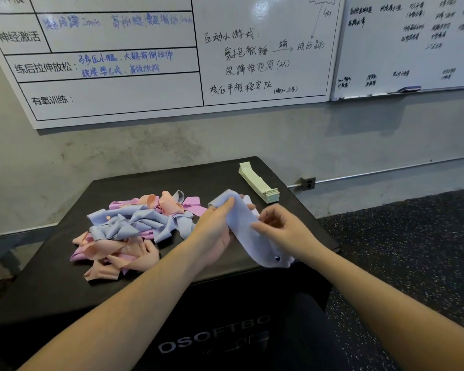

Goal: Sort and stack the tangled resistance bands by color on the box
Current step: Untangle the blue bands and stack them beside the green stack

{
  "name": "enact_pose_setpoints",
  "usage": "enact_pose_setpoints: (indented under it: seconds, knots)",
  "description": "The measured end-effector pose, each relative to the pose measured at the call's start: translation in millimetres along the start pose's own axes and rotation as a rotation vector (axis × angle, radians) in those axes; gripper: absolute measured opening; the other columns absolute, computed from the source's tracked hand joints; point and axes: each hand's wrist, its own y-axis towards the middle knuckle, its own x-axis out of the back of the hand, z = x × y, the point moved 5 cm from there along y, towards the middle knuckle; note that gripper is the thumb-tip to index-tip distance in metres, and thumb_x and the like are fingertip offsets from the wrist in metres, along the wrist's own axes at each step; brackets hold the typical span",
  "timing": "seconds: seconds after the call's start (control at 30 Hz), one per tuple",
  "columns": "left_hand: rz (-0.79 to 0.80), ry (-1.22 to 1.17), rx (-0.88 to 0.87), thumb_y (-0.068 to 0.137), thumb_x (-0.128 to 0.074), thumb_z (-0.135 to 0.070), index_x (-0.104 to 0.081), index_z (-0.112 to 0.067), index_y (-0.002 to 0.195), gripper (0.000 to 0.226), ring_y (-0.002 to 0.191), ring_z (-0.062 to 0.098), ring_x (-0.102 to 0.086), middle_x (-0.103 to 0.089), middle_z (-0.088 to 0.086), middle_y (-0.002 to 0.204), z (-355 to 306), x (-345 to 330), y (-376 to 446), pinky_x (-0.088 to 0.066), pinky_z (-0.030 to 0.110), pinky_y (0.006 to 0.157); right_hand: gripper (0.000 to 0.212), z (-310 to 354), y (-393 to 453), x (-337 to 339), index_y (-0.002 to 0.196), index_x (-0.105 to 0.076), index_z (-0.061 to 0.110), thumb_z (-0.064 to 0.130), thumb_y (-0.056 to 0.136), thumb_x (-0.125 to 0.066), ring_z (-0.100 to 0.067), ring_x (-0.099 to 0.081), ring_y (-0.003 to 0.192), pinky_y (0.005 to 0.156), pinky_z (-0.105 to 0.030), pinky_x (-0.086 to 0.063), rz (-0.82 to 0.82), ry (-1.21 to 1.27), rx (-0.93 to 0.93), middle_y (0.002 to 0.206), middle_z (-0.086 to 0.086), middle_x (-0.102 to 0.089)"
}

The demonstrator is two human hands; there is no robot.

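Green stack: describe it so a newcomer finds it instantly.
Start at the black box below the whiteboard. On its far right corner lies the green stack, flat bands squared into one neat pile. It alone is pale green and tidy; the tangled heap to its left mixes blue, pink and peach.

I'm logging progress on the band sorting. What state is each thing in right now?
Blue band: lifted off the box, held stretched between both hands.
Left hand: grips the band's far end.
Right hand: pinches the band's edge.
Green stack: neatly stacked flat at the box's far right corner.
Pile of bands: tangled, blue, pink and peach mixed, unsorted.
Box: upright, top bearing the bands.
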Motion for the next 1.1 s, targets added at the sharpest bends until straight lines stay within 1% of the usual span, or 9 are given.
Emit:
enact_pose_setpoints:
  seconds: [0.1, 0.2, 0.3, 0.4, 0.53, 0.7, 0.83, 0.97, 1.1]
  knots:
    - [-0.058, -0.123, -0.034, 0.110, -0.040, -0.025, -0.059, -0.012, 0.117, 0.025, 0.082, 0.014, -0.076, -0.073, 0.008, 0.104, -7.3, 6.2, 1.0, -0.058, 0.038, 0.080, 0.041, -16.2, -17.8, -7.0, 0.093, -0.060, 0.022, 0.058, 0.079, -0.074, -0.007, -0.048, 0.072, 0.070, -0.028, -0.041, 0.155, -0.111, 0.023, 0.087, -0.005, -0.060]
    - [-0.100, -0.142, -0.019, 0.111, -0.034, -0.021, -0.054, -0.013, 0.122, 0.024, 0.084, 0.013, -0.074, -0.069, 0.004, 0.102, -5.0, 7.9, 1.2, -0.057, 0.028, 0.066, 0.037, -24.3, -25.7, -6.4, 0.096, -0.058, 0.035, 0.064, 0.076, -0.070, -0.012, -0.046, 0.069, 0.067, -0.030, -0.041, 0.141, -0.152, 0.076, 0.086, -0.001, -0.058]
    - [-0.258, -0.102, -0.051, 0.108, -0.044, -0.020, -0.060, -0.013, 0.110, 0.018, 0.107, 0.022, -0.068, -0.068, 0.003, 0.110, 2.2, 17.2, 6.4, -0.057, 0.034, 0.076, 0.033, -22.3, -27.2, -2.1, 0.100, -0.051, 0.046, 0.059, 0.079, -0.072, -0.031, -0.057, 0.068, 0.069, -0.042, -0.049, 0.028, -0.058, 0.090, 0.079, -0.006, -0.066]
    - [-0.337, -0.004, -0.012, 0.105, -0.052, -0.036, -0.057, -0.003, 0.129, 0.042, 0.108, 0.034, -0.070, -0.069, 0.017, 0.121, 9.2, 21.8, 8.1, -0.059, 0.049, 0.088, 0.031, -15.8, -27.6, -1.1, 0.081, -0.053, 0.036, 0.060, 0.080, -0.073, -0.026, -0.055, 0.055, 0.057, -0.039, -0.047, -0.029, 0.057, 0.106, 0.059, -0.008, -0.055]
    - [-0.409, 0.246, -0.033, 0.109, -0.039, -0.040, -0.052, -0.009, 0.136, 0.043, 0.104, 0.023, -0.060, -0.062, 0.006, 0.115, 13.7, 33.4, 9.0, -0.047, 0.031, 0.082, 0.034, -6.2, -27.1, -7.3, 0.064, -0.055, 0.025, 0.035, 0.088, -0.077, -0.025, -0.065, 0.052, 0.051, -0.029, -0.047, 0.105, 0.080, 0.034, 0.057, -0.001, -0.053]
    - [-0.473, 0.374, -0.125, 0.110, -0.035, -0.032, -0.058, -0.019, 0.104, 0.027, 0.089, 0.006, -0.055, -0.058, -0.002, 0.095, 11.3, 39.9, 11.6, -0.047, 0.020, 0.081, 0.033, 7.9, -32.1, -6.8, 0.083, -0.048, 0.009, 0.030, 0.079, -0.074, -0.020, -0.065, 0.064, 0.063, -0.026, -0.051, 0.264, 0.241, -0.045, 0.072, -0.012, -0.060]
    - [-0.439, 0.263, -0.137, 0.108, -0.045, -0.032, -0.053, -0.013, 0.104, 0.021, 0.083, 0.027, -0.059, -0.059, 0.010, 0.095, 6.6, 46.3, 6.8, -0.056, 0.046, 0.084, 0.021, 6.9, -32.9, -3.2, 0.080, -0.061, 0.018, 0.024, 0.068, -0.078, -0.029, -0.056, 0.078, 0.079, -0.035, -0.049, 0.313, 0.502, -0.125, 0.080, -0.016, -0.061]
    - [-0.398, 0.108, -0.108, 0.108, -0.048, -0.027, -0.056, -0.016, 0.097, 0.017, 0.076, 0.020, -0.065, -0.064, 0.004, 0.090, 7.1, 44.6, 6.9, -0.056, 0.032, 0.066, 0.018, 4.4, -26.4, 9.0, 0.070, -0.063, 0.018, 0.022, 0.067, -0.081, -0.019, -0.065, 0.084, 0.085, -0.031, -0.048, 0.110, 0.422, -0.095, 0.091, -0.011, -0.072]
    - [-0.351, 0.187, -0.125, 0.103, -0.043, -0.015, -0.061, -0.023, 0.082, 0.029, 0.085, 0.027, -0.064, -0.067, 0.017, 0.091, 8.9, 34.3, 4.2, -0.054, 0.037, 0.078, 0.034, 1.6, -19.4, 18.2, 0.071, -0.053, 0.007, 0.028, 0.069, -0.080, -0.016, -0.047, 0.069, 0.068, -0.030, -0.038, -0.168, 0.287, -0.007, 0.071, -0.010, -0.055]
